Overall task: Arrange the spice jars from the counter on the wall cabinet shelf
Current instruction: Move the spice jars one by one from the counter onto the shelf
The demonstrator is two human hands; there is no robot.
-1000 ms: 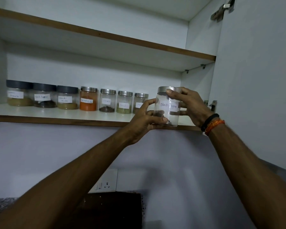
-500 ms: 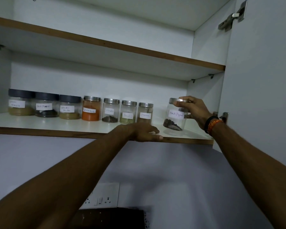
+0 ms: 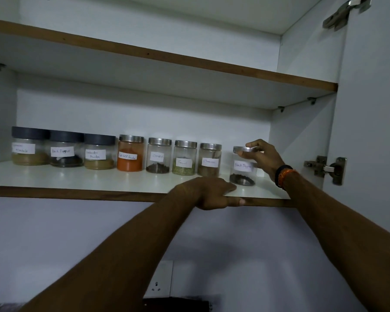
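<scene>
Right hand on the last jar's lid, left hand on the shelf edge

Right hand [image 3: 260, 157] pinches the steel lid of the jar [image 3: 243, 168] between thumb and curled fingers; a black and an orange band sit on that wrist. Left hand [image 3: 208, 193] lies over the front lip of the shelf [image 3: 77, 179], fingers bent down on the white board and thumb along the brown edge strip, holding nothing else

The jar stands upright on the shelf, last on the right of the row, set apart from its neighbour by a gap and a little nearer the front edge. Bare board lies to its right up to the cabinet side wall, and a wide strip of bare board runs in front of the whole row. An upper shelf [image 3: 167, 57] spans overhead, well above the lids. The open door [image 3: 374, 131] with its hinge [image 3: 329, 168] stands at the right

Labels, left to right: one unreadable, "Black Pepper", "Coriander Powder", "Red Chilli Powder", "Cloves", "Fennel", one too blurred to read, then "Black Pepper" on the held jar

That jar is clear, with a white handwritten label and a low heap of dark peppercorns at the bottom
</scene>
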